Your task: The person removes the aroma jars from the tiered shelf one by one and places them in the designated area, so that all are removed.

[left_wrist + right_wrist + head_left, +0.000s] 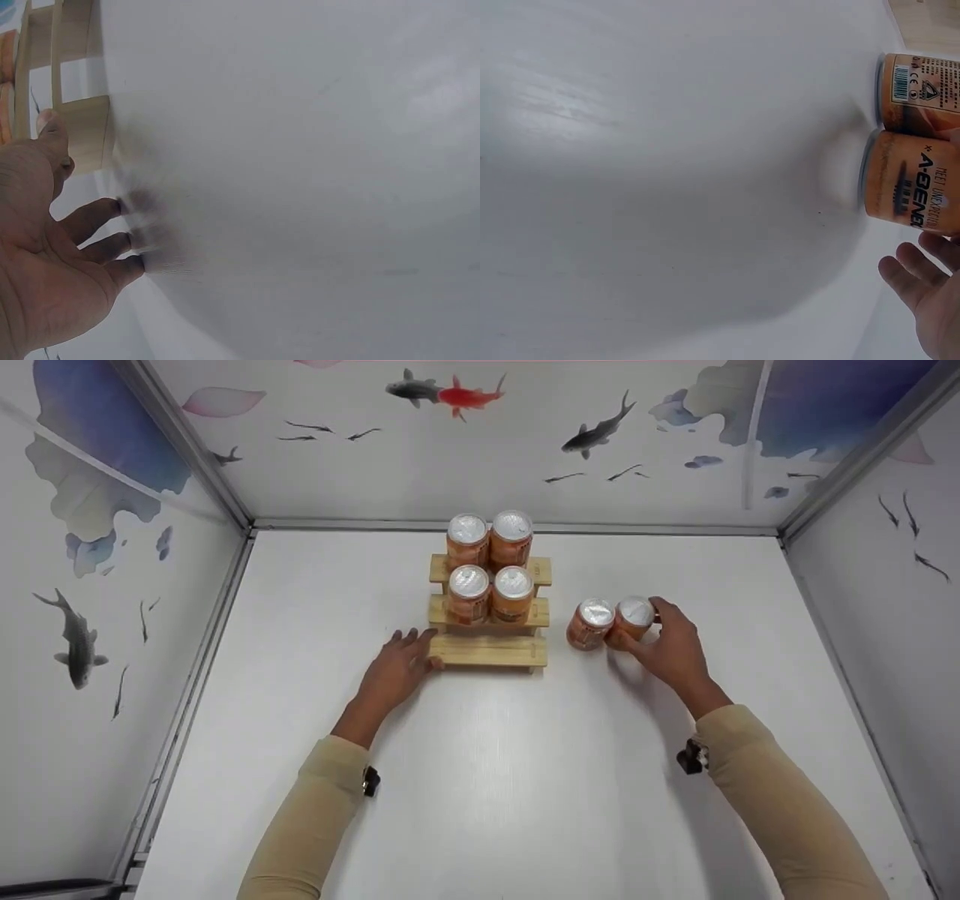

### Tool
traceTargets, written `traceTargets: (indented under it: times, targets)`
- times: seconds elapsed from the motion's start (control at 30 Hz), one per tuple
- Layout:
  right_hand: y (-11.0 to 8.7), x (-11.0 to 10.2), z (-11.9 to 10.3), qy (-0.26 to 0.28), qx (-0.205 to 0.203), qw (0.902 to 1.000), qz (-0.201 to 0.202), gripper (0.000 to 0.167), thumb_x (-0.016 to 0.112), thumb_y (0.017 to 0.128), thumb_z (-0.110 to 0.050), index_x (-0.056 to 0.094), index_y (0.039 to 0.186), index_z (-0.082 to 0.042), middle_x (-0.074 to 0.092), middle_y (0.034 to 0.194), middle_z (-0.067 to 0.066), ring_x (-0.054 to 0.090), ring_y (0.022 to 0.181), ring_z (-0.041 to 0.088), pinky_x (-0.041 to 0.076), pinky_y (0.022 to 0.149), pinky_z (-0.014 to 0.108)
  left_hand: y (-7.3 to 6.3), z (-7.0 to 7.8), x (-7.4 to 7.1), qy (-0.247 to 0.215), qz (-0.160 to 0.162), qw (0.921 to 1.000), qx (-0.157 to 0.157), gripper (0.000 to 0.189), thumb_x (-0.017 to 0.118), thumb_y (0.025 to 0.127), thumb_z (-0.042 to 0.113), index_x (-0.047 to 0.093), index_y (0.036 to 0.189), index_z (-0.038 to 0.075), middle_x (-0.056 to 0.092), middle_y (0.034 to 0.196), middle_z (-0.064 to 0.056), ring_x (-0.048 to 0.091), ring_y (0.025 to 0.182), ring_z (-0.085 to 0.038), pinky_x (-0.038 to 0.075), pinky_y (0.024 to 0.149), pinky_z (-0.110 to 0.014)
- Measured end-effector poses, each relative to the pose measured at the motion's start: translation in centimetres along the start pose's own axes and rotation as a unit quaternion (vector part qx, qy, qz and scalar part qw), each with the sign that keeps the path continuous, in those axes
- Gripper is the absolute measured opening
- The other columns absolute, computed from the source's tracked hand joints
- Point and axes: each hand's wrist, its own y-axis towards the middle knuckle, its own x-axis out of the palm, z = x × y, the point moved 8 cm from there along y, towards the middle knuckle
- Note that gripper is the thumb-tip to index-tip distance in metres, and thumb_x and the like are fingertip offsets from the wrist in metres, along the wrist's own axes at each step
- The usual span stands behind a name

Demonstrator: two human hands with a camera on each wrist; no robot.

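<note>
I see the right hand [671, 652] pinch an orange-labelled can [632, 619] between thumb and fingers. A second orange-labelled can [589, 625] stands against it, left of the same hand. I read the left hand [397, 666] as spread wide, its thumb touching the three-tier wooden stand [487, 651]. Four matching cans [512, 604] stand on the two upper tiers, ahead and right of this hand.

- A booth-like work cell [480, 487] is seen; the kind of building around it cannot be told.
- A white tabletop [495, 780] is enclosed on three sides by white panels [337, 480].
- The panels are framed with grey metal profiles [190, 442].
- They are decorated with printed fish [598, 433] and blue-violet leaf shapes [832, 409].
</note>
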Motion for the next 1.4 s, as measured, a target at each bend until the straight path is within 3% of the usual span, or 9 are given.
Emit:
traceTargets:
  times: [0.27,0.63,1.03,1.4]
  targets:
    - [0.5,-1.4,-2.6,-0.053,-0.041,0.9973,0.032,0.08,0.082,0.1,-0.036,0.048,0.159,0.007,0.056,0.155,0.033,0.056,0.144,0.054,0.048,0.117,0.072,0.1,0.1,0.0,-0.001,0.0,1.0,0.005,0.072,0.054,0.111,0.059,0.044,0.171,0.019,0.041,0.173,-0.03,0.031,0.165,-0.055,0.028,0.136,-0.063]
    - [1.5,0.8,-8.0,-0.083,-0.085,0.9929,-0.001,0.083,0.075,0.102,-0.045,0.044,0.165,-0.001,0.051,0.163,0.026,0.051,0.151,0.047,0.049,0.119,0.068,-0.1,0.0,0.2,0.0,0.001,1.0,-0.002,0.071,0.055,0.111,0.059,0.045,0.17,0.02,0.041,0.173,-0.028,0.032,0.165,-0.054,0.033,0.132,-0.068]
    - [1.8,3.4,-14.2,-0.058,-0.151,0.9865,-0.029,0.083,0.077,0.1,-0.051,0.049,0.162,-0.003,0.058,0.158,0.023,0.058,0.148,0.042,0.052,0.119,0.062,0.0,0.0,0.0,-0.001,-0.001,0.9999,-0.011,0.067,0.051,0.114,0.056,0.046,0.17,0.019,0.041,0.174,-0.025,0.031,0.167,-0.05,0.033,0.134,-0.064]
    - [2.0,5.3,-16.8,-0.024,-0.16,0.9853,-0.056,0.087,0.082,0.1,-0.047,0.044,0.165,-0.003,0.059,0.157,0.02,0.062,0.143,0.045,0.051,0.119,0.065,0.3,0.1,0.2,0.018,-0.024,0.9992,-0.025,0.072,0.05,0.113,0.057,0.041,0.173,0.017,0.036,0.176,-0.025,0.028,0.168,-0.048,0.033,0.134,-0.062]
